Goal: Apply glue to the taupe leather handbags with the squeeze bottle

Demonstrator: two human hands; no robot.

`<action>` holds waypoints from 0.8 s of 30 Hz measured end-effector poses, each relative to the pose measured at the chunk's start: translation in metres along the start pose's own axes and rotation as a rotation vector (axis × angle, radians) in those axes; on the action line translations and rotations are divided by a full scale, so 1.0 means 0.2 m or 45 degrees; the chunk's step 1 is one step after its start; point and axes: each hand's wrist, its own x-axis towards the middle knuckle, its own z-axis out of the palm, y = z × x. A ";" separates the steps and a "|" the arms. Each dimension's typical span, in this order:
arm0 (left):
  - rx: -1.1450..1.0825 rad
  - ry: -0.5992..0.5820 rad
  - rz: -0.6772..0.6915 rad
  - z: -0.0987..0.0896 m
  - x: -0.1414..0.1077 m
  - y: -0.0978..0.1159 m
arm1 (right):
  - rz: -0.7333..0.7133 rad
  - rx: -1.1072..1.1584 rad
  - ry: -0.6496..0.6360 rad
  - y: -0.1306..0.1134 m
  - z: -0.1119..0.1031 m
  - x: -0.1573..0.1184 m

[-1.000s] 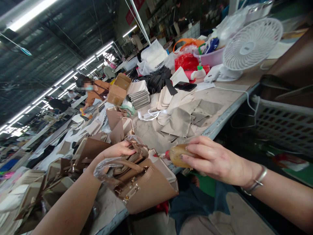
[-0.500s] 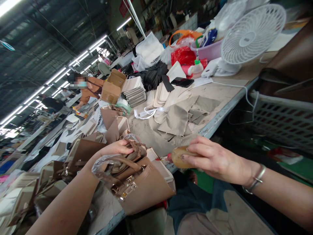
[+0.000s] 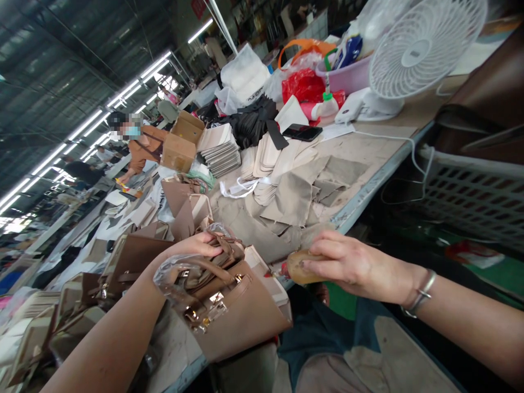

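A tan handbag [image 3: 249, 314] with gold-coloured hardware lies tilted at the table's front edge, its handle [image 3: 216, 267] partly wrapped in clear plastic. My left hand [image 3: 200, 244] is closed on the gathered upper part of the bag, behind the handle; some of its fingers are hidden. In my right hand [image 3: 347, 265] is a yellowish squeeze bottle [image 3: 301, 266], held on its side with its red nozzle end toward the bag. The nozzle tip is near the bag's pale side panel [image 3: 262, 267]; whether they touch I cannot tell.
More brown bags [image 3: 131, 254] crowd the left. Grey fabric pieces [image 3: 292, 199], stacked pale panels [image 3: 220, 150] and a phone [image 3: 302, 132] lie behind. A white fan [image 3: 413, 54] stands at the right, above a plastic crate [image 3: 478, 191]. A masked person [image 3: 145, 146] works farther off.
The view has shifted slightly, so the background sits a little farther left. The bottle has moved slightly relative to the bag's edge. Both hands keep their holds.
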 end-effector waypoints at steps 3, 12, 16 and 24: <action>0.003 0.032 -0.014 0.00 0.02 0.00 | -0.004 -0.014 0.084 0.02 0.01 0.00; -0.028 0.063 -0.070 0.05 0.00 0.04 | -0.017 -0.135 0.341 0.09 0.03 0.08; 0.031 0.064 -0.065 0.02 0.03 0.02 | 0.032 -0.084 0.187 0.07 0.02 0.03; 0.054 0.032 -0.110 0.02 0.03 0.03 | 0.029 0.003 0.101 0.06 0.03 0.00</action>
